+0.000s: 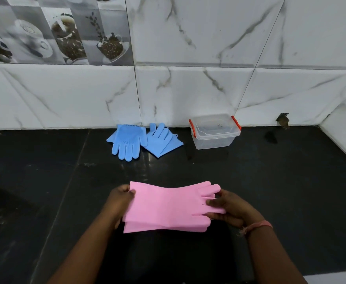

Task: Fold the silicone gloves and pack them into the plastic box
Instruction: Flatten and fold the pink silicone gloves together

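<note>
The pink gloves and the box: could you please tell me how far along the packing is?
Nothing is packed: the plastic box has its lid on. In hand: the left hand and right hand hold the stacked pink gloves by cuff and fingers, unfolded. Left: folding them, then the blue gloves by the wall.

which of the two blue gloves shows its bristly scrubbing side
The left blue glove, fingers pointing toward the person; the right blue glove looks smooth and points at the wall.

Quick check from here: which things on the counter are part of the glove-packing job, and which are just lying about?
Job:
pink gloves, held by left hand and right hand
blue gloves by the wall
plastic box, lid on

Lying about:
small dark debris near the hole in the wall
</note>
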{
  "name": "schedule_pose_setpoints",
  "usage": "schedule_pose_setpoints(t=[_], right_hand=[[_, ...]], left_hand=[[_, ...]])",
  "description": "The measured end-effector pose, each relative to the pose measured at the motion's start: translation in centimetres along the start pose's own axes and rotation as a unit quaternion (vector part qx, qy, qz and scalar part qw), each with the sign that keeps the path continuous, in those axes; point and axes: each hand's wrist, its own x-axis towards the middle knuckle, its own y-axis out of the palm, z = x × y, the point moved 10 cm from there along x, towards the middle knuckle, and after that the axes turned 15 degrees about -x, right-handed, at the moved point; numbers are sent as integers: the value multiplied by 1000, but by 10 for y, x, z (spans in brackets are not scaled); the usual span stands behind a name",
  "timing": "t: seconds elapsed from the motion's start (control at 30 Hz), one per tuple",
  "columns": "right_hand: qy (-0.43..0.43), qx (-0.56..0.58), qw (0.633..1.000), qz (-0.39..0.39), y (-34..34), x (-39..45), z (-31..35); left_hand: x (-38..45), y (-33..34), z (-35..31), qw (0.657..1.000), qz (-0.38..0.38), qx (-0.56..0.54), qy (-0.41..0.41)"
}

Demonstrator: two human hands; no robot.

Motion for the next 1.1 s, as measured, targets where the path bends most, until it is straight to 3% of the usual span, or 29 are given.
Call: schedule_pose_setpoints(t=[0.1,0.17,0.53,0.87,1.1], right_hand=[[2,3,1000,2,5,-3,-12],[0,-11,999,-44,3,-2,-19],[-94,43,988,-116,-5,-2,-13],[-80,-50,970,-225,-18,-6,-17],[-26,-236,927,-292,-34,-17,0]], left_hand=[[4,-9,-7,996,-38,57,56],[5,-12,1,994,-50,65,68],[-3,-11,10,988,-78,-9,130],[2,-13,33,988,-99,31,111],[4,-17,33,985,-106,63,118]])
